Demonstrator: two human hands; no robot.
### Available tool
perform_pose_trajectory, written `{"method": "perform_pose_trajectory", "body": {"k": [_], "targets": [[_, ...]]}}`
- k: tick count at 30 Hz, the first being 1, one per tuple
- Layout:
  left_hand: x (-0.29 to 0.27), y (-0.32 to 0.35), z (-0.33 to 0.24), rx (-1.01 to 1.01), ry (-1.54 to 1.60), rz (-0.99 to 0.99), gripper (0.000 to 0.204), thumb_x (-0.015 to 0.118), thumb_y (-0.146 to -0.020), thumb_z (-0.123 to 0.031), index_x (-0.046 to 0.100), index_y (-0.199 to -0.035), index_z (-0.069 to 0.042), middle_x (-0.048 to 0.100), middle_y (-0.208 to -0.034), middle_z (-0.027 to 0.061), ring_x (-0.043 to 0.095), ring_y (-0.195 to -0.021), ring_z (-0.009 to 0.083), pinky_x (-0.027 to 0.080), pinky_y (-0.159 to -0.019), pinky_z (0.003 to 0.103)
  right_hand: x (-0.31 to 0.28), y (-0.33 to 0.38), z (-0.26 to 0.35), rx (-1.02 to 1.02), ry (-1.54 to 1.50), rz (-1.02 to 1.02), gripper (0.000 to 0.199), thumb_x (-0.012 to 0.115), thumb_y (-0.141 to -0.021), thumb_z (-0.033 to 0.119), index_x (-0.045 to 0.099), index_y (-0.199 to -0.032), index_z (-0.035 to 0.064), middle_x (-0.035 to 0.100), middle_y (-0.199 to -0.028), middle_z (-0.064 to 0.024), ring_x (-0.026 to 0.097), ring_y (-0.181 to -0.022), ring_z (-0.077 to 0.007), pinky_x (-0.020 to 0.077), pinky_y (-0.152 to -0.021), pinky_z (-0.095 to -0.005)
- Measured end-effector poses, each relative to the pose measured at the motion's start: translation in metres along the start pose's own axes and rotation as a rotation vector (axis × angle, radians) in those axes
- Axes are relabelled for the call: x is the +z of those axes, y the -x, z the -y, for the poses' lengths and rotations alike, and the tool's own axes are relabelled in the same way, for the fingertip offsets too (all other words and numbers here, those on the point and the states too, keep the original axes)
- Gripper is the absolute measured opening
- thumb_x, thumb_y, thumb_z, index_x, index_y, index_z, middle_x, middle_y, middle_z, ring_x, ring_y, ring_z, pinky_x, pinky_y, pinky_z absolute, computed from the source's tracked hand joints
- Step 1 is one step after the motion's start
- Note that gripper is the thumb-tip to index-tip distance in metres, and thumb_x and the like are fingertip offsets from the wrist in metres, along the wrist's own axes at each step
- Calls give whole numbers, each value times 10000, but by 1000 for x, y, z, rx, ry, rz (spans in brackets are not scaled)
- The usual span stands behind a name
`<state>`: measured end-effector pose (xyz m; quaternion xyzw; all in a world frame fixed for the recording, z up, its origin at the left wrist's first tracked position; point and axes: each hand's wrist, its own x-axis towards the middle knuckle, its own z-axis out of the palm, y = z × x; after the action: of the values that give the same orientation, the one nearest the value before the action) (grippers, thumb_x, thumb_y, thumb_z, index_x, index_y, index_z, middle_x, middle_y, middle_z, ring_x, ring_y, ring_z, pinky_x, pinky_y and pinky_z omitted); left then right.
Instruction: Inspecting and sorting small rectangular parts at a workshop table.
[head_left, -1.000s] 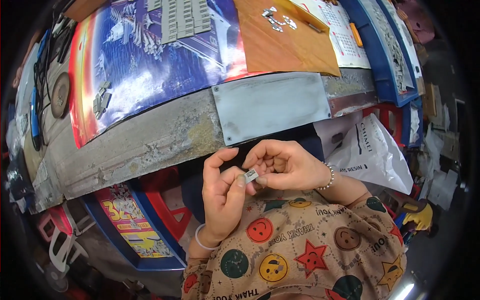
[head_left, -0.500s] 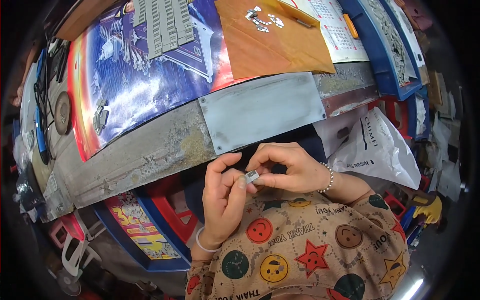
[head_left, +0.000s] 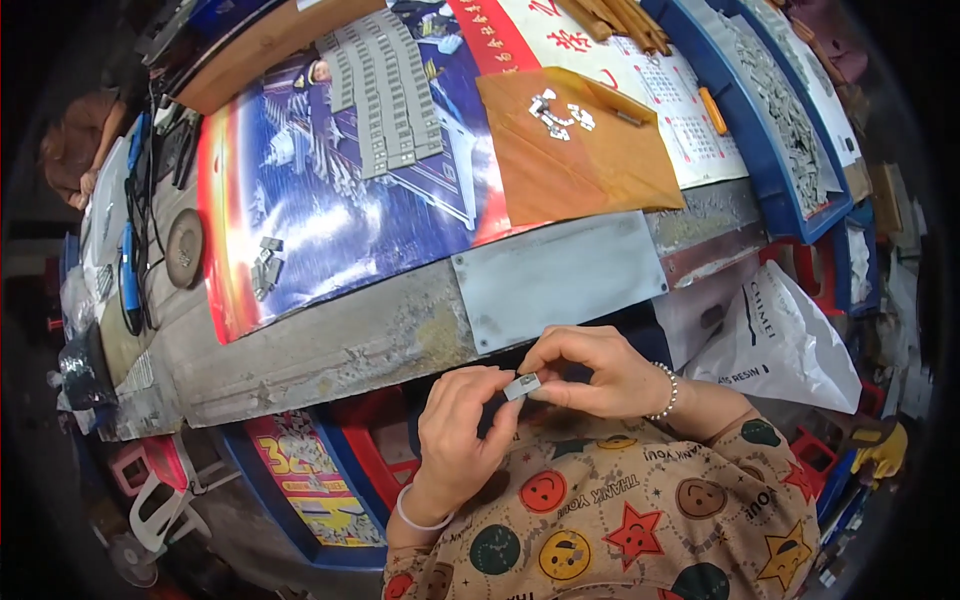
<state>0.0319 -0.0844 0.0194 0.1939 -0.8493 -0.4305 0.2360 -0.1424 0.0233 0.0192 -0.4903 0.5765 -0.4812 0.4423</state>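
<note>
Pinching one small grey part (head_left: pixel 521 386) between them, the left hand (head_left: pixel 462 437) and right hand (head_left: pixel 590 372) remain closed on it as half a second ago, just below the bench's near edge. Only the view has shifted; the grey plate (head_left: pixel 560 280) and orange sheet (head_left: pixel 575 150) lie unmoved, so work continues in hand.

Two hands, the left hand (head_left: pixel 462 435) and the right hand (head_left: pixel 590 372), pinch one small grey part (head_left: pixel 521 386) between them. On the table lie one orange sheet (head_left: pixel 580 150), one grey metal plate (head_left: pixel 560 280) and one round disc (head_left: pixel 184 248). One white plastic bag (head_left: pixel 775 340) is at the right.
</note>
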Motion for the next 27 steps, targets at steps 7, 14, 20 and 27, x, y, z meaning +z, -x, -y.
{"method": "perform_pose_trajectory", "body": {"k": [7, 14, 20, 27], "targets": [[-22, -17, 3, 39, -11, 34, 288, 693, -704, 41, 605, -975, 0, 628, -891, 141, 608, -791, 310, 489, -706, 373, -5, -17, 10, 25, -43, 19, 272, 700, -807, 41, 593, -1053, -2, 606, -868, -51, 576, -735, -103, 477, -659, -233], [-62, -65, 41, -13, -138, -102, 181, 661, -789, -6, 618, -964, 11, 638, -888, 130, 631, -804, 232, 492, -737, 306, -27, -18, 4, -41, 53, -249, 292, 694, -804, 46, 595, -1075, 4, 613, -851, -49, 589, -719, -113, 491, -666, -246], [-95, -148, 106, 1, -257, -153, 149, 651, -833, -55, 628, -965, 11, 647, -889, 113, 630, -824, 204, 482, -758, 303, -36, -14, -2, -134, 288, -428, 263, 692, -769, 1, 588, -1010, -12, 594, -865, -99, 599, -737, -167, 489, -666, -263], [-100, -212, 167, 108, -432, -88, 163, 676, -800, -120, 645, -930, -27, 609, -857, 117, 575, -838, 284, 455, -768, 374, -39, -15, -21, -231, 474, -549, 259, 704, -702, 0, 597, -938, 11, 596, -821, -94, 582, -703, -231, 463, -681, -319]]}}
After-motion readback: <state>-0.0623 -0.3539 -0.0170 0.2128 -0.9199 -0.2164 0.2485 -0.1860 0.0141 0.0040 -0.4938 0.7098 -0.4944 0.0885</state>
